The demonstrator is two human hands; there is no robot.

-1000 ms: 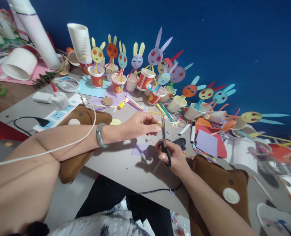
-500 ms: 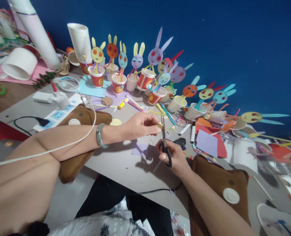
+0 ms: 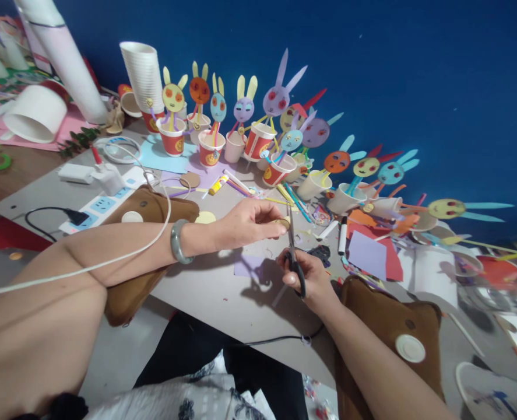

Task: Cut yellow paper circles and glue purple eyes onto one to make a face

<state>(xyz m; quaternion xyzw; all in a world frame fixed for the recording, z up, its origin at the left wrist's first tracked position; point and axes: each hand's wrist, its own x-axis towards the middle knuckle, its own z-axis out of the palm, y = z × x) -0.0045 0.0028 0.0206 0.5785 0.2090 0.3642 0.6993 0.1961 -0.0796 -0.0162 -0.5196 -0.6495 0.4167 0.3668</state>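
Note:
My left hand [image 3: 252, 221], with a bracelet at the wrist, pinches a small yellowish paper piece [image 3: 285, 222] between thumb and fingers. My right hand [image 3: 308, 277] is closed around the black handles of a pair of scissors [image 3: 291, 239]. The scissors point up and away, their blades right beside the paper piece. Below the hands a purple paper square [image 3: 248, 265] lies on the grey table [image 3: 223, 297]. A pale yellow paper piece [image 3: 206, 217] lies behind my left wrist.
Paper rabbits in cups [image 3: 258, 141] line the blue wall. A power strip [image 3: 103, 201] and white cable are at left. Brown cushions [image 3: 389, 332] lie under both forearms. Markers [image 3: 343, 235] and coloured paper [image 3: 367, 255] are at right, a cup stack [image 3: 141, 73] at back left.
The small paper piece in my left fingers has turned slightly. Both hands and the scissors have stayed nearly in place.

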